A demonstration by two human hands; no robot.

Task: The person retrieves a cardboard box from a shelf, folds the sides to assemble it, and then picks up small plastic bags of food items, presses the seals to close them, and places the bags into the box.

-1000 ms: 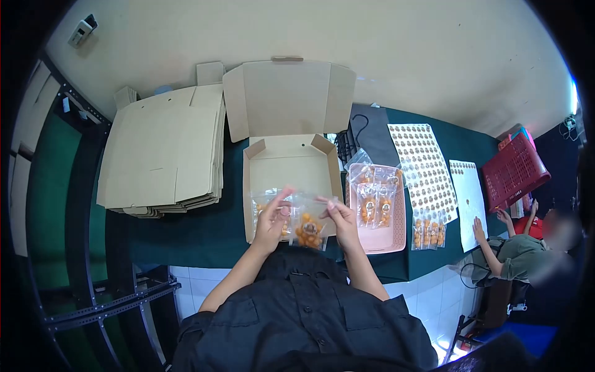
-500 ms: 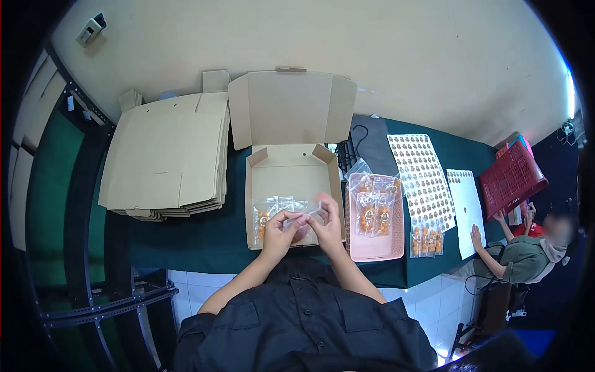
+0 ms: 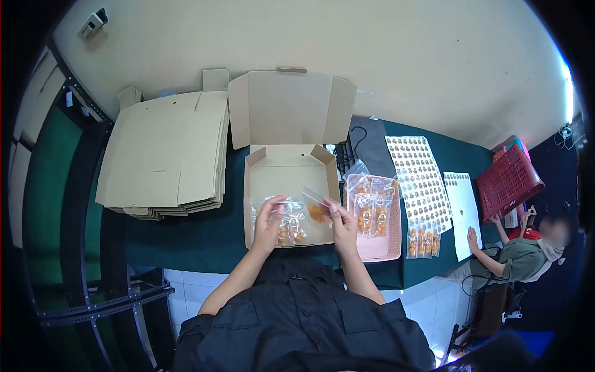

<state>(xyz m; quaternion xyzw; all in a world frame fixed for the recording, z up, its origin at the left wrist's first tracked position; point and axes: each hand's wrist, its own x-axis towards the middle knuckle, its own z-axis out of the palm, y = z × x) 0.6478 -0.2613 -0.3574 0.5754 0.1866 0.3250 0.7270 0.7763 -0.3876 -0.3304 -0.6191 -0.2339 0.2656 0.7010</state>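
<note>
In front of me stands an open cardboard box (image 3: 282, 162) with its lid raised. Clear zip bags of orange snacks (image 3: 294, 230) lie in its near part. My right hand (image 3: 344, 228) pinches the top edge of one more zip bag of orange snacks (image 3: 317, 212), tilted above the box's right half. My left hand (image 3: 268, 224) hovers over the bags at the box's left, fingers apart and holding nothing; it partly hides them. Beside the box, a pink basket (image 3: 379, 249) contains several similar bags with round stickers (image 3: 365, 218).
Flattened cardboard boxes (image 3: 161, 152) are stacked at left. On the right lie a sticker sheet (image 3: 418, 177), several snack bags (image 3: 423, 240) and a mostly white sheet (image 3: 460, 214). A dark red basket (image 3: 508, 183) leans near a seated person (image 3: 524, 260). Shelving (image 3: 77, 204) stands far left.
My hands have moved apart. The bag pinched between both hands is now in the right hand alone, with its orange contents showing. The left hand has shifted left and opened.
</note>
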